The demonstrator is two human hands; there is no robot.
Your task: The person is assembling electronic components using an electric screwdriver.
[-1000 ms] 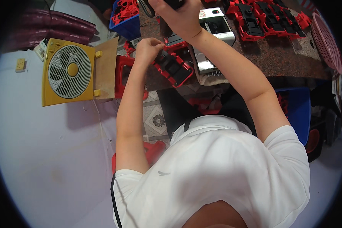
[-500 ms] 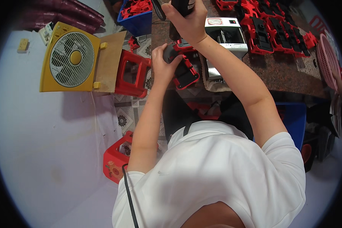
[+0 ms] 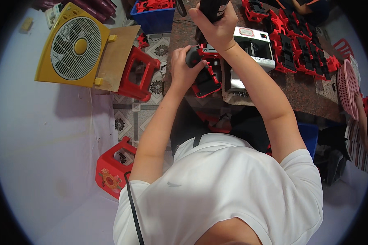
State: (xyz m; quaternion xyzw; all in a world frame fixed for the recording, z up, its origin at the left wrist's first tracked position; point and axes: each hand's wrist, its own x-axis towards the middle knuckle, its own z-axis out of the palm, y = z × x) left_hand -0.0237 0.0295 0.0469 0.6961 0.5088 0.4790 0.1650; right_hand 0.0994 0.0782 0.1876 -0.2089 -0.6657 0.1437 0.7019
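Note:
My right hand (image 3: 221,30) is wrapped round a black electric screwdriver (image 3: 212,11) at the top of the view. The tool stands roughly upright over the table edge, and a black cord loop hangs beside it. Below and left of it, my left hand (image 3: 183,67) grips a dark grey rounded piece (image 3: 193,57). That piece sits against a red and black plastic assembly (image 3: 207,85) at the table's near left edge. The fingers round the grey piece are partly hidden, and the screwdriver's tip cannot be made out clearly.
A silver machine (image 3: 263,60) stands right of the assembly. Rows of red-black assemblies (image 3: 301,53) lie beyond it. A blue bin (image 3: 153,21) holds red parts. Left are a yellow fan (image 3: 81,45) and red stools (image 3: 145,77). A pink basket (image 3: 346,83) and other people's arms (image 3: 362,118) are right.
The whole view has shifted, so the table and both hands appear further right and slightly lower. Both hands keep their grips, the right on the screwdriver and the left on the grey piece.

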